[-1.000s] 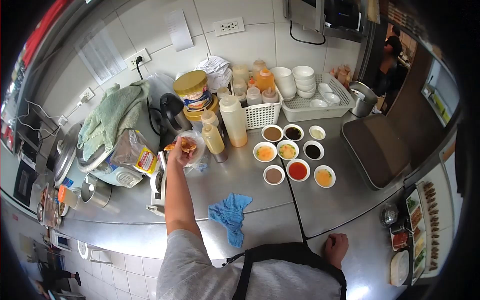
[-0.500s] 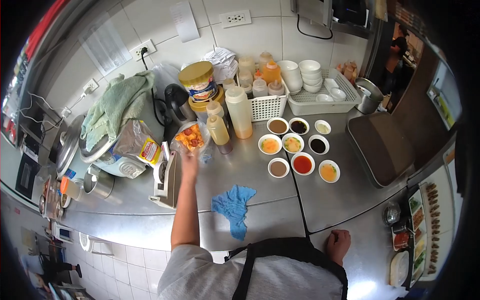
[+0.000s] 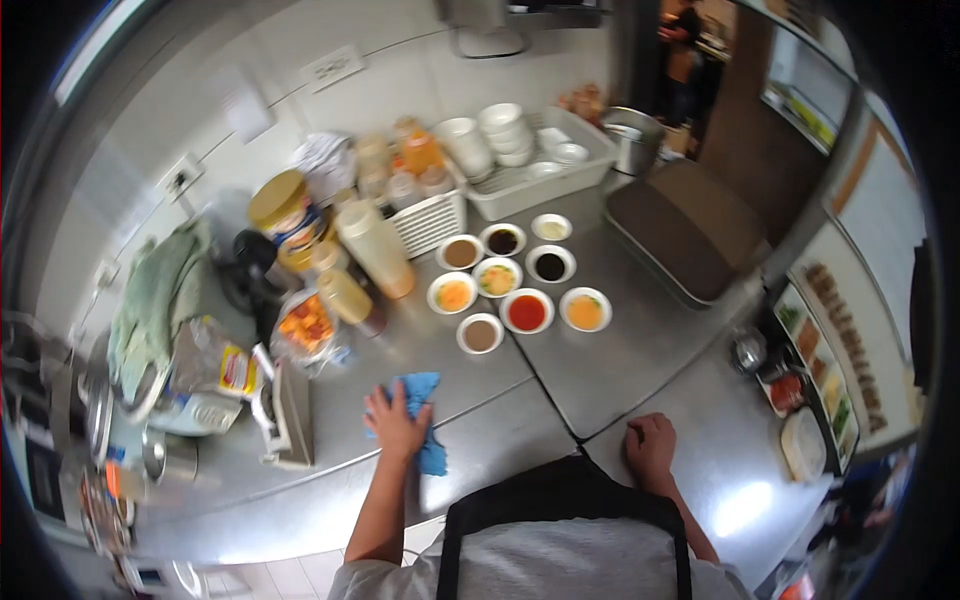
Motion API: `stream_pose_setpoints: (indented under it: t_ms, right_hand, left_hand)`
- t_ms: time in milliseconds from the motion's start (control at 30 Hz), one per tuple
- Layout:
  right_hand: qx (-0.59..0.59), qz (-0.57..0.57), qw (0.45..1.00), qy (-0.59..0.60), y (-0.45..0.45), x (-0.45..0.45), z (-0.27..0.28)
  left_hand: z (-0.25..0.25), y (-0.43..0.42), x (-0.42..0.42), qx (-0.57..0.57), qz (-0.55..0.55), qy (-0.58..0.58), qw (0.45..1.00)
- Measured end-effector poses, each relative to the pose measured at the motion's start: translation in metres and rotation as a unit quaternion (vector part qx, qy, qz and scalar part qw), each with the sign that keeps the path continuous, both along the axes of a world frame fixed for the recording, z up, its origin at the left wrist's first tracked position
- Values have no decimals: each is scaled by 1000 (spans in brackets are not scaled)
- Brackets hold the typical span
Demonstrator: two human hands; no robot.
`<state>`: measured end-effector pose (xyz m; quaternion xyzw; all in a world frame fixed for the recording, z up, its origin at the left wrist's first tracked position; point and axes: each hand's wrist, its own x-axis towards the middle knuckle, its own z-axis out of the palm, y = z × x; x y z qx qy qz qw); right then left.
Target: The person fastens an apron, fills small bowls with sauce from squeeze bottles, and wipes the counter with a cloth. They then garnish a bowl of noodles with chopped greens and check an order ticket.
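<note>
My left hand lies with its fingers spread on a crumpled blue cloth on the steel counter. My right hand rests on the counter at the right, its fingers curled in a loose fist with nothing showing in them. Beyond the hands sit several small white bowls of sauce and broth, among them a red sauce bowl, a dark sauce bowl and a brown sauce bowl. A plastic bag of orange food pieces lies ahead of my left hand.
Squeeze bottles stand near a white basket. Behind the bowls, a grey rack holds stacked white dishes. A brown padded block stands at right, a beige dispenser at left. A person is in the background.
My left hand has moved from the bag of orange food back to the blue cloth and now lies on it. The camera view has turned right; my right hand stays on the counter.
</note>
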<state>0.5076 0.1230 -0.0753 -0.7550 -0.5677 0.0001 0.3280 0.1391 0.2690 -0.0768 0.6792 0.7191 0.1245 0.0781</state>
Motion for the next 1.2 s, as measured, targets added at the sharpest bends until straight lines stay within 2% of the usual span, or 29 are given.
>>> stream_pose_setpoints:
  t_ms: [100,167,233,333,867,1200]
  right_hand:
    - [-9,5,1000,-13,-2,1,1]
    - [-16,0,1000,-3,-3,5,-4]
    - [-9,-26,1000,2,-7,5,-5]
    - [11,-19,1000,0,-9,6,-5]
    - [-9,-11,1000,3,-10,5,-2]
    - [-25,-7,1000,0,-9,6,-7]
  left_hand:
    - [-11,25,-11,86,29,-20,996]
    - [-18,41,-16,126,11,-32,991]
    - [-31,59,-24,103,14,7,995]
    - [-30,75,-25,76,20,-2,997]
    - [-22,70,-17,120,29,-39,992]
    - [-23,68,-18,124,35,-25,991]
